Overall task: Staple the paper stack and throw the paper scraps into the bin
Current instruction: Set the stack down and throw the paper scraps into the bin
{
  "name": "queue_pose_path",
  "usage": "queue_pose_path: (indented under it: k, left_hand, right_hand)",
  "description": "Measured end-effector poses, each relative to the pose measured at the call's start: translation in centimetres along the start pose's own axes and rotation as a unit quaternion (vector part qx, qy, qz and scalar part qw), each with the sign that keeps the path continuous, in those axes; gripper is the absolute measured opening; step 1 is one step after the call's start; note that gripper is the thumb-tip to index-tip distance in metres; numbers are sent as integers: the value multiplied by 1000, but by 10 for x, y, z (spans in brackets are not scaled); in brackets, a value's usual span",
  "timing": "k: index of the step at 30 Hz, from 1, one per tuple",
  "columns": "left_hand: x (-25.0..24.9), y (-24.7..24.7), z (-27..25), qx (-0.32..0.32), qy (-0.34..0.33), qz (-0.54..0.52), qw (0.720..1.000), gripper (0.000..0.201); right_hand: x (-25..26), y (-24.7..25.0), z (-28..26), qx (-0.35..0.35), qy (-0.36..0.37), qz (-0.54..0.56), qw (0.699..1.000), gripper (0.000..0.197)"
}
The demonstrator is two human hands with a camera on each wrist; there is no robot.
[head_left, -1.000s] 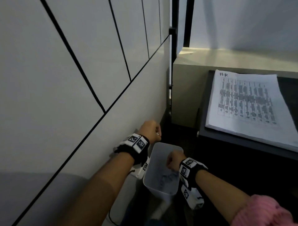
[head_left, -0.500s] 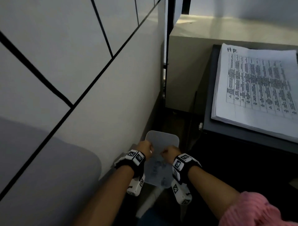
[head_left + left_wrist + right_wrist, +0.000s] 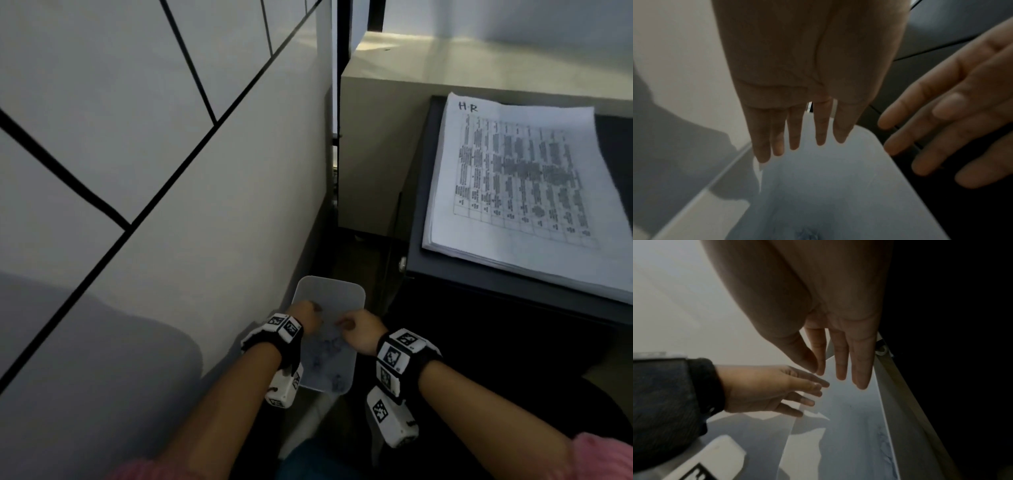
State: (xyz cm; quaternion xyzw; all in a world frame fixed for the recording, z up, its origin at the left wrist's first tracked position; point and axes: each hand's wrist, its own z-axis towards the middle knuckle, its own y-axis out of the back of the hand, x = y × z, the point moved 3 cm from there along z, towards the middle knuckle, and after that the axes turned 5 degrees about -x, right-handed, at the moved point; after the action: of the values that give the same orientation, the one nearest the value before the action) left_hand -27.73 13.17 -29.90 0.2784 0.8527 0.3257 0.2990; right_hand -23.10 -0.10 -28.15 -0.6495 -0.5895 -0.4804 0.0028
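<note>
Both grips, my left hand (image 3: 807,78) and right hand (image 3: 830,308), hang spread and empty; scraps could flutter past the translucent white plastic bin (image 3: 342,291) just below.

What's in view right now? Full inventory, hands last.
bin: 1, translucent white, on the floor by the wall, under both hands
paper scraps: several, pale, inside the bin
paper stack: 1, white, printed table marked HR, on the dark desk
desk: 1, dark grey, right of the bin
wall: 1, white panels with black lines, left
left hand: 1, over the bin, fingers straight, holding nothing
right hand: 1, over the bin, fingers straight, holding nothing
</note>
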Motion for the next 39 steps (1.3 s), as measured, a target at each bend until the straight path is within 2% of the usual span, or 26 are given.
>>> queue_pose_path:
  k: [3,6,9,14,17,19,21,26,31,39]
  left_hand:
    - [-12,31,-13,-26,-38,2,999,42]
    - [-38,73,-34,-82,-90,-17,992,30]
    - [-76,117,-60,-155,-134,-31,978,19]
    - [-164,164,-114,-243,-242,-48,938,11]
    - [-223,165,-143,-256,-319,-39,912,12]
    - [-262,155,-159,-241,-357,-3,902,17]
    - [-300,141,-171,-214,-393,45,893,26]
    - [-376,107,-174,-149,-413,156,885,48]
    - [-429,77,-155,-127,-390,266,873,59]
    - [-463,51,-101,-124,-301,340,882,72]
  right_hand:
    - [9,10,-16,11,24,0,1000,37]
    - [25,35,-42,18,54,25,998,40]
    - [45,69,-79,11,128,63,990,38]
    - [61,144,-153,-44,237,75,968,30]
    - [45,203,-195,-102,249,65,961,26]
    - [23,245,-216,-174,237,36,955,23]
    - [-10,282,-231,-228,193,-3,954,23]
    - [-96,342,-251,-281,37,-102,954,29]
    - [-144,365,-253,-244,-71,-179,950,47]
    - [-154,375,-206,-171,-90,-243,951,63]
